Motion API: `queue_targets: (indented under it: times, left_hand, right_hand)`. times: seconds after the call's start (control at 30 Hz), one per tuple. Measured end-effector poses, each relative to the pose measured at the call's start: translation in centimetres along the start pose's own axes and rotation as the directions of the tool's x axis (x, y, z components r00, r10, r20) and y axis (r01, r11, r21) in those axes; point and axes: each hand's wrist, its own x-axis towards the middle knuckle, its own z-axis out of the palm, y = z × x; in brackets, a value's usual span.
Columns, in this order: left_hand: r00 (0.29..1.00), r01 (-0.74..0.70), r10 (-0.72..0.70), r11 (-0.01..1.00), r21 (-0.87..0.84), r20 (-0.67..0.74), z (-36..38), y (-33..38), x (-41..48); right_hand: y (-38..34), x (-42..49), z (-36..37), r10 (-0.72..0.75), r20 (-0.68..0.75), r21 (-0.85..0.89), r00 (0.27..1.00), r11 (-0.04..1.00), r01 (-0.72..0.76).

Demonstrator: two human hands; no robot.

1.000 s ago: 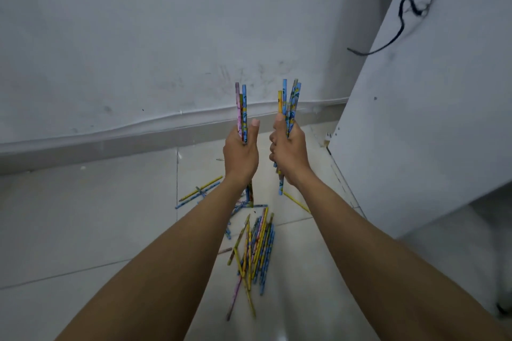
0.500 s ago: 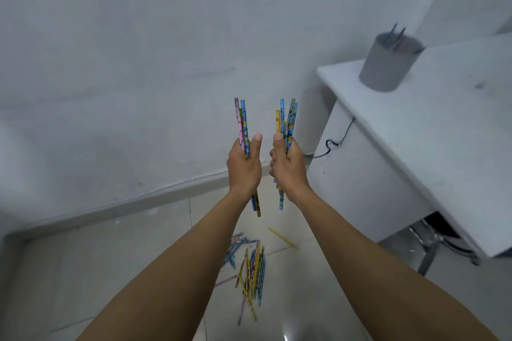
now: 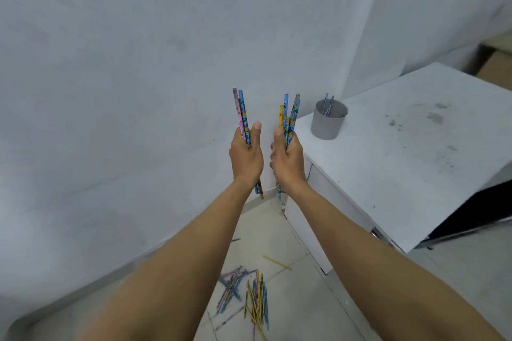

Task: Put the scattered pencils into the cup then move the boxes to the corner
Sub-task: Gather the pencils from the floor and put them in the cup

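Both hands now sit nearer the cup (image 3: 328, 126) than half a second ago.
Left hand (image 3: 246, 156): fingers curled round upright left bundle (image 3: 241, 115) of pencils.
Right hand (image 3: 288, 159): fingers curled round right bundle (image 3: 289, 117), near cup.
Cup: grey, on desk (image 3: 401, 163), some pencils inside.
Loose pencils (image 3: 250, 296): scattered on floor (image 3: 274, 230).

The cup (image 3: 328, 126), pencils (image 3: 329, 104) in it, stands at the table's (image 3: 415, 169) far left corner, right of both hands. The left hand (image 3: 246, 158) and right hand (image 3: 288, 159), side by side, each grip a pencil bundle (image 3: 241, 116) above loose pencils (image 3: 250, 293) on the floor (image 3: 266, 230).
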Motion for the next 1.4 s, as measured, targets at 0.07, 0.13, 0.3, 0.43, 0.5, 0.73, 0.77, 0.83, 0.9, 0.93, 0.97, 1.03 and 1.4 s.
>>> queue_targets:
  times: [0.07, 0.13, 0.3, 0.43, 0.5, 0.73, 0.77, 0.83, 0.9, 0.93, 0.97, 1.03, 1.4]
  left_hand:
    - [1.000, -0.007, 0.007, 1.000, -0.008, -0.001, 1.2, 0.2, 0.5]
    - [1.000, -0.009, 0.010, 0.999, -0.032, 0.025, 3.4, 0.5, 1.4]
    - [0.998, -0.019, 0.020, 1.000, -0.022, 0.064, 9.7, -0.1, 5.2]
    - [0.997, -0.014, 0.015, 1.000, -0.012, 0.071, 15.0, -0.9, 9.8]
    - [0.998, -0.005, 0.006, 1.000, -0.004, 0.065, 18.5, -1.0, 12.4]
    - [0.998, 0.018, -0.017, 1.000, -0.016, 0.068, 29.9, -2.0, 20.5]
    - [0.998, 0.006, -0.005, 1.000, -0.006, 0.070, 31.1, -2.5, 21.2]
    - [0.997, -0.016, 0.015, 1.000, 0.015, 0.073, 33.3, -3.7, 22.7]
    - [0.997, -0.024, 0.022, 0.999, 0.032, 0.078, 35.0, -5.1, 23.9]
    - [0.997, -0.020, 0.017, 0.999, 0.037, 0.075, 35.7, -5.7, 24.4]
    - [0.997, -0.013, 0.010, 0.999, 0.037, 0.075, 36.2, -6.3, 24.8]
    - [0.997, -0.009, 0.006, 0.999, 0.038, 0.076, 37.4, -7.4, 25.5]
    - [0.981, 0.091, -0.119, 0.980, 0.174, 0.155, 38.2, -12.8, 24.5]
  right_hand:
    - [0.0, 0.7, -0.7, -0.015, -0.039, 0.002, 0.999, 1.000, 0.015]
    - [-0.1, 2.4, -2.0, -0.013, -0.075, 0.001, 0.997, 1.000, 0.013]
    - [0.5, 9.2, -5.2, -0.040, -0.090, 0.000, 0.995, 0.999, 0.040]
    - [1.4, 16.2, -8.0, -0.028, -0.091, -0.005, 0.995, 1.000, 0.027]
    - [1.9, 20.2, -9.7, -0.032, -0.119, -0.020, 0.992, 0.999, 0.029]
    - [4.5, 32.4, -15.3, -0.048, -0.233, -0.209, 0.971, 0.978, -0.002]
    - [5.1, 33.5, -15.9, -0.042, -0.229, -0.196, 0.973, 0.981, -0.003]
    - [6.7, 35.4, -16.6, -0.041, -0.224, -0.167, 0.974, 0.986, 0.003]
    - [8.2, 37.1, -17.2, -0.020, -0.246, -0.158, 0.969, 0.987, -0.020]
    - [8.8, 37.7, -17.4, -0.003, -0.262, -0.153, 0.965, 0.987, -0.039]
    - [9.4, 38.3, -17.6, 0.013, -0.273, -0.146, 0.962, 0.988, -0.055]
    - [10.4, 39.6, -18.0, 0.026, -0.280, -0.131, 0.960, 0.989, -0.065]
    - [14.6, 40.8, -19.3, 0.155, -0.088, -0.234, 0.984, 0.957, -0.171]
